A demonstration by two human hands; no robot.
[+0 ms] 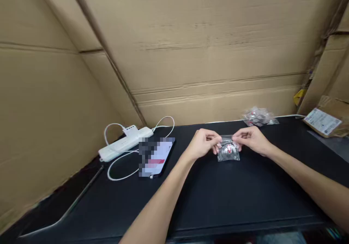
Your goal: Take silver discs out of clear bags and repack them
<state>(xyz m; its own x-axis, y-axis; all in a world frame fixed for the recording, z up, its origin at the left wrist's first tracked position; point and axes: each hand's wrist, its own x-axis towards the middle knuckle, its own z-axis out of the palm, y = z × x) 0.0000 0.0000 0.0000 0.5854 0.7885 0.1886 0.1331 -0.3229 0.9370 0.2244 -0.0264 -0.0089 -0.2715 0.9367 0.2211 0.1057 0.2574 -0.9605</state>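
Observation:
A small clear plastic bag (228, 155) hangs between my two hands above the black table. Inside it is a silvery round item with a red mark; its kind is too small to make out. My left hand (205, 143) pinches the bag's upper left edge between thumb and fingers. At the upper right edge, my right hand (250, 140) grips it the same way. Behind my right hand lies a pile of similar clear bags (259, 116) with red marks.
A white power strip (125, 144) with a plugged-in charger (131, 130) and looping cables is at left, beside a phone (160, 158) with a lit screen. Cardboard walls (212, 55) enclose the black table (231, 196). A labelled cardboard box (327, 118) stands at right.

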